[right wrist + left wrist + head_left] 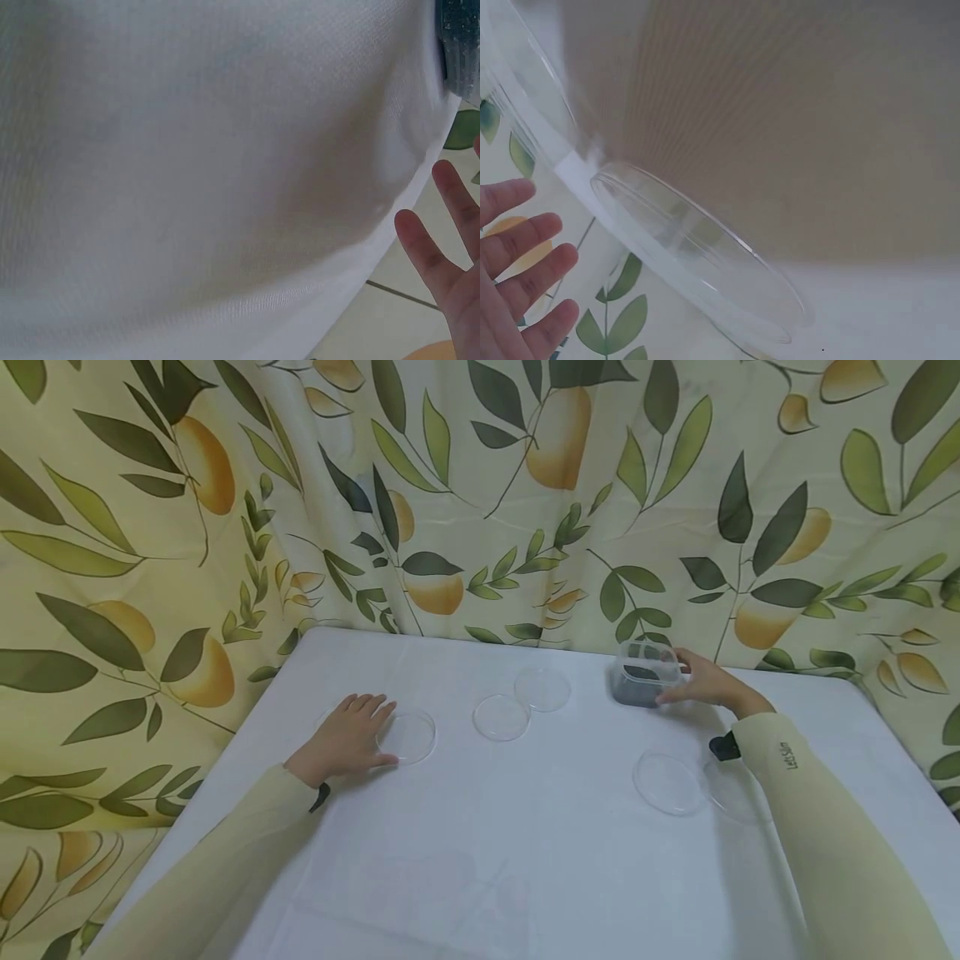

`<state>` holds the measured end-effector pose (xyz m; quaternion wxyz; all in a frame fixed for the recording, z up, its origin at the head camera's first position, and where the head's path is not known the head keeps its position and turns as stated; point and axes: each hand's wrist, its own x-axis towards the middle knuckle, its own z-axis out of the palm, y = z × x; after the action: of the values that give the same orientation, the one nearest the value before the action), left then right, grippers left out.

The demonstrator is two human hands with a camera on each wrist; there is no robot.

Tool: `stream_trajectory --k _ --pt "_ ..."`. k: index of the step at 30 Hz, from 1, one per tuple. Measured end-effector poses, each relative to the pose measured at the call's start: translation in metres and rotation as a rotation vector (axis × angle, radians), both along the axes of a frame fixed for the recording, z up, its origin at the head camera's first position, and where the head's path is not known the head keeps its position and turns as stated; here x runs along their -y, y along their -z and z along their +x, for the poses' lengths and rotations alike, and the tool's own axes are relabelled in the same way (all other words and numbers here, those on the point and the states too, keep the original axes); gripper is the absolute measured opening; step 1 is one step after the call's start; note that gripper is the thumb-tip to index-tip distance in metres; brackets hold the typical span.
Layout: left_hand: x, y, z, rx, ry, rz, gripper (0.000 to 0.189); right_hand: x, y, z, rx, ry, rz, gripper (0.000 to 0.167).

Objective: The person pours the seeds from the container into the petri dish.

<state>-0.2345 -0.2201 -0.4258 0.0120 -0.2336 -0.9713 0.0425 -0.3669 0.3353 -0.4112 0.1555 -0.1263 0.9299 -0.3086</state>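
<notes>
My left hand (347, 737) lies low over the white table with its fingers spread. Its fingertips and thumb are right at the rim of a clear round dish (408, 737); the faint rim of another shows behind the hand. The left wrist view shows straight, parted fingers (540, 262) beside a dish (697, 247). At the back right, my right hand (708, 683) is at the right side of a clear plastic box (645, 675) with dark contents, thumb toward the front. In the right wrist view its visible fingers (427, 244) are extended, and the box (461, 49) is partly cut off.
Two clear dishes (501, 718) sit edge to edge near the middle back. Another pair (670, 783) lies at the right, partly behind the right sleeve (817, 810). A patterned curtain (465, 527) hangs behind the table's (450, 827) far edge.
</notes>
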Motion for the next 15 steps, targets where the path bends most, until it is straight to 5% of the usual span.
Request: stream_trajectory --k 15 --pt "-0.0008 0.0025 -0.0098 0.046 0.04 -0.031 0.092 0.0037 0.0062 -0.0037 0.016 -0.01 -0.033 0.1"
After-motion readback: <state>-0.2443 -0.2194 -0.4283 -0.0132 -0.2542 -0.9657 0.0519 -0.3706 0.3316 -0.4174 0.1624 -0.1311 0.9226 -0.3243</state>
